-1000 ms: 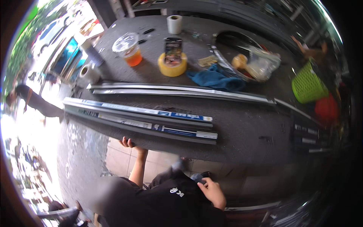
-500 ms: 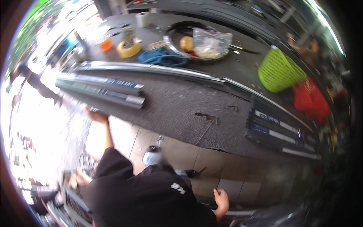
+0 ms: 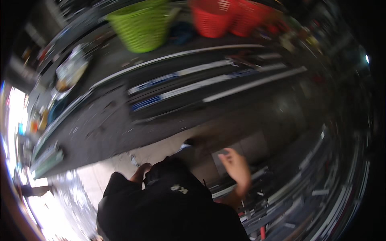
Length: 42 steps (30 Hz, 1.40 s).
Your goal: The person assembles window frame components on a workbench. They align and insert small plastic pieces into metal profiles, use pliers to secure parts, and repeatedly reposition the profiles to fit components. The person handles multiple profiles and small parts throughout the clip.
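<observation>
My right hand (image 3: 236, 166) is raised over the floor in front of the workbench, blurred by motion. Its fingers are loosely bent and apart, and I see nothing in them. Close to my body is my left hand (image 3: 141, 172), partly covered by the black shirt; its fingers do not show clearly. Neither hand touches the bench. On the dark workbench (image 3: 96, 136) beyond them lie several long dark metal profiles (image 3: 193, 86) with white and blue label strips. A shorter bundle of profiles (image 3: 49, 158) rests at the bench's left end.
A green basket (image 3: 140, 28) and red baskets (image 3: 213, 18) stand along the back of the bench. A round tray with a plastic bag (image 3: 72, 66) sits at the far left. Many long metal bars (image 3: 305, 184) are stacked at the right, beyond a tiled floor (image 3: 104, 172).
My view has swung to the right, bringing the labelled profiles to the middle and the stacked bars into sight. My left hand has drawn in toward my body; my right hand has risen.
</observation>
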Available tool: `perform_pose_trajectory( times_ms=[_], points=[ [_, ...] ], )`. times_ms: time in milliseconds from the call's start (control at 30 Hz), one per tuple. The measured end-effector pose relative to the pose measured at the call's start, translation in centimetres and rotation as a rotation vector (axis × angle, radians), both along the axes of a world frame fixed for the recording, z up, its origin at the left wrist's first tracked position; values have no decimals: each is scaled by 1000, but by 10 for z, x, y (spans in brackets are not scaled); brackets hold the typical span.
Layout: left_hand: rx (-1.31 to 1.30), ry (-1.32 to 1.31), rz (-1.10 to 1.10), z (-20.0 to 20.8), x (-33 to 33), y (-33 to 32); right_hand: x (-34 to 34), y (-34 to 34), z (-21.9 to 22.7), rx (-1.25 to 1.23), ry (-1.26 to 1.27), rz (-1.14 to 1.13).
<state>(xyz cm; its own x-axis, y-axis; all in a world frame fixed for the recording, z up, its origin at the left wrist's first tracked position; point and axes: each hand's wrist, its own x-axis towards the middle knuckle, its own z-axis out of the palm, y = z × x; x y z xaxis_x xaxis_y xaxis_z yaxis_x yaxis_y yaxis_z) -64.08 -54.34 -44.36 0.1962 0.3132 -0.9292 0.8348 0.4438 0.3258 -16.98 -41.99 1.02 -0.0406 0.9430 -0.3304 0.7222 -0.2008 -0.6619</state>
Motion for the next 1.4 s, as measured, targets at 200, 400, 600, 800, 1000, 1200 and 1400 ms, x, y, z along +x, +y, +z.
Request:
perform_pose_trajectory(
  times_ms=[200, 400, 600, 800, 1000, 1200, 1400],
  points=[
    [305, 54, 68, 1, 92, 165, 57, 96, -11, -43, -112, 206],
    [428, -111, 396, 25, 270, 370, 188, 151, -3, 19, -53, -106],
    [438, -272, 1249, 45, 388, 418, 326, 226, -23, -34, 22, -173],
    [803, -103, 2134, 54, 415, 320, 430, 390, 5, 142, 207, 55],
    [1370, 820, 2426, 174, 400, 203, 395, 595, 50, 629, -65, 436],
    [1862, 965, 1848, 343, 326, 221, 292, 707, 0, 642, -155, 958],
    [1830, 988, 1284, 420, 249, 347, 269, 738, -21, 730, -295, 844]
  ],
)
